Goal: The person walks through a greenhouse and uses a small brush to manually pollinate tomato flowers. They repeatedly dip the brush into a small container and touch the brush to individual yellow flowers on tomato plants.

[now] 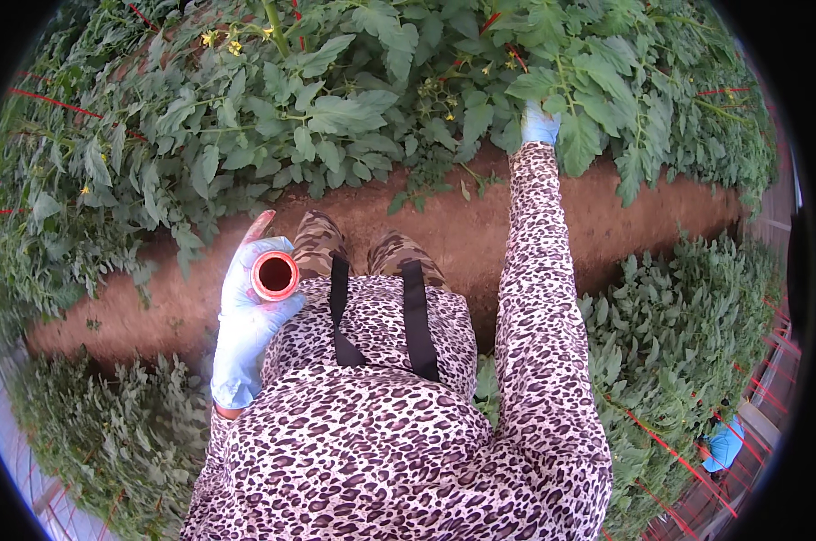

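Note:
My left hand (249, 297), in a pale blue glove stained with red, grips a small round open-topped container (274, 276). Its rim is red and white, and the inside looks dark. One reddened finger points up and away from it. My right arm stretches forward into the tomato plants (353, 115). Only the back part of my gloved right hand (540, 125) shows; leaves cover its fingers, so what they touch is hidden. Beside that hand hang broad tomato leaves (580, 142), with a cluster of small yellow flowers (441, 95) to its left.
A bare soil path (448, 196) runs crosswise under my feet. Behind me grows another row of plants (678, 324). Red strings (678, 446) stretch through both rows. At lower right, a person in blue (724, 444) is partly visible among the plants.

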Available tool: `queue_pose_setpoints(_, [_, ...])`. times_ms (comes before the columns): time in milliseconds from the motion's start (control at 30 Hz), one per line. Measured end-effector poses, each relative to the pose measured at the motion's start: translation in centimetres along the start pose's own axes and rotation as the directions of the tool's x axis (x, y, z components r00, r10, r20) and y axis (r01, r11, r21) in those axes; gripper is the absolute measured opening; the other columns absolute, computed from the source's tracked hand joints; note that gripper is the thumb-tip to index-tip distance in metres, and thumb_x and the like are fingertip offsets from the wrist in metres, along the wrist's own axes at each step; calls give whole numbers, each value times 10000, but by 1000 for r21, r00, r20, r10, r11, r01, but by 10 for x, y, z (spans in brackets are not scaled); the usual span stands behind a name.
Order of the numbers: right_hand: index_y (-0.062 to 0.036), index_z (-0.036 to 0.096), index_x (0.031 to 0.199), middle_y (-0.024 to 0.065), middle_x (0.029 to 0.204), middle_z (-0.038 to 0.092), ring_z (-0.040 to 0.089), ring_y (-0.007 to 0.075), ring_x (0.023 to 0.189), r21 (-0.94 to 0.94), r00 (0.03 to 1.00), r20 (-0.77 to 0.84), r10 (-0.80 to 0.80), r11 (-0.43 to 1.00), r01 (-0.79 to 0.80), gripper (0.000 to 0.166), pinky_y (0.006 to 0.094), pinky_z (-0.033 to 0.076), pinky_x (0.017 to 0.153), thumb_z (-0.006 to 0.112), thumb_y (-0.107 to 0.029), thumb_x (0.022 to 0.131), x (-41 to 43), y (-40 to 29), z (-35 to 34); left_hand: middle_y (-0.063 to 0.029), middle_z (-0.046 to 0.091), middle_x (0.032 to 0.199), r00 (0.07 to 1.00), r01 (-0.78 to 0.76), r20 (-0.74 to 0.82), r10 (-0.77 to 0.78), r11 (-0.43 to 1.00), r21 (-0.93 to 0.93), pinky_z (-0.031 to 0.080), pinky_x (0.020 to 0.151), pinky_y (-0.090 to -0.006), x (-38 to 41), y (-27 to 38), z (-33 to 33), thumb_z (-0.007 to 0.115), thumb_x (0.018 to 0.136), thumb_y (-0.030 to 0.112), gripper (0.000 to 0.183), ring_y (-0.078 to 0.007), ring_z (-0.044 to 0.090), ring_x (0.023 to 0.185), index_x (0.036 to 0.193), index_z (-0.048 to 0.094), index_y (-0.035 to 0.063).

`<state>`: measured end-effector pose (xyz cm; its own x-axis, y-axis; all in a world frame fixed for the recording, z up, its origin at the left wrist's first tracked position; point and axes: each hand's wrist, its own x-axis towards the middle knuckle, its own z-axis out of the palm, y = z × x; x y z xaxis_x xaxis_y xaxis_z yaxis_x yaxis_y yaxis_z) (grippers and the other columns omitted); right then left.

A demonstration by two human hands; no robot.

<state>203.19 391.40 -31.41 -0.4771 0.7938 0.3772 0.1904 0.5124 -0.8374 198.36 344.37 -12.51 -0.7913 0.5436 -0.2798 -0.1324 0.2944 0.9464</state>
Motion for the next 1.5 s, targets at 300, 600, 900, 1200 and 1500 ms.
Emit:
queue_pose_setpoints(300, [-2, 554, 1173, 118, 1093, 629, 603, 189, 957, 75, 995, 103, -12, 997, 4, 306, 309, 459, 872, 506, -179, 929, -15, -20, -11, -13, 543, 1153, 998, -62, 18, 60, 990, 123, 429, 893, -264, 9, -6, -9, 704, 549, -107, 601, -116, 524, 1012, 1104, 549, 63])
queue_pose_setpoints(600, [20, 597, 1096, 112, 1059, 643, 605, 173, 957, 325, 944, 276, 184, 906, -271, 229, 273, 461, 847, 504, -50, 898, -123, -91, -20, -90, 352, 1424, 994, -84, 65, 85, 996, -10, 458, 849, -252, 20, 1, -15, 677, 564, -135, 573, -130, 533, 1058, 1087, 541, 58])
queue_pose_setpoints(900, [0, 517, 914, 155, 981, 640, 621, 196, 874, 230, 882, 260, 393, 862, -452, 59, 303, 505, 785, 546, -8, 863, -193, -119, -90, -80, 565, 1123, 967, -221, 137, 214, 975, 38, 396, 989, -339, 42, 44, 7, 689, 554, -61, 491, -276, 420, 1258, 1016, 570, 54])
queue_pose_setpoints(1200, [-27, 565, 947, 77, 860, 608, 602, 153, 696, 456, 886, -301, 353, 869, -191, 121, 279, 518, 606, 555, -137, 899, -165, -161, -206, -76, 575, 1095, 857, -431, 356, 374, 898, 93, 357, 1026, -363, 89, 102, 58, 715, 582, 12, 437, -295, 417, 1264, 996, 581, 54])
queue_pose_setpoints(1500, [33, 559, 874, 125, 698, 526, 495, 194, 509, 867, 936, -332, 117, 429, 255, 220, 291, 418, 433, 601, -182, 865, -86, -278, -205, -90, 584, 1096, 748, -600, 492, 446, 771, 213, 420, 971, -382, 124, 128, 110, 733, 640, 74, 366, -309, 426, 1258, 978, 595, 82])
